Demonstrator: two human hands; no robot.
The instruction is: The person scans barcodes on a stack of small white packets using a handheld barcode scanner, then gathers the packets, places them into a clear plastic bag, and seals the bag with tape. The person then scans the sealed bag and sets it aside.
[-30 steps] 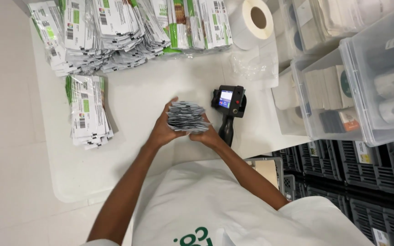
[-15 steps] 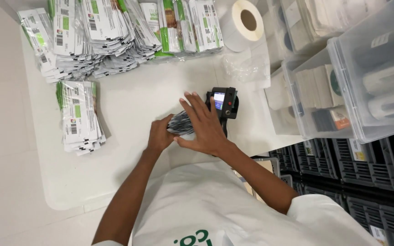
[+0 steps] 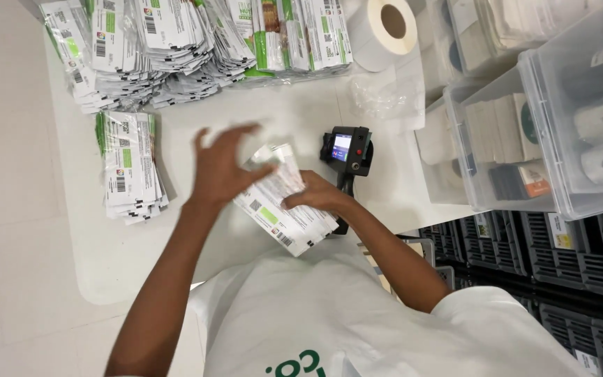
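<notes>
Stack of flat white-green packets [image 3: 284, 202] near front edge of white table [image 3: 106, 258], tilted toward body — likely so it can be squared up and kept together. Right hand [image 3: 315, 199] rests flat on stack's near side, fingers loosely curled, pinning it. Left hand [image 3: 221, 164] spread wide, fingers splayed, blurred — fingertips at stack's upper edge, firm grip not evident. Handheld device with small screen [image 3: 345, 148] just beyond stack; smaller packet pile [image 3: 128, 167] well apart at left.

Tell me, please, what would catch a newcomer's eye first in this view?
Both hands work a stack of flat packets mid-table: the left hand spread above, the right hand on it. Beside them stands a handheld device; heaps of packets fill the far edge.
</notes>
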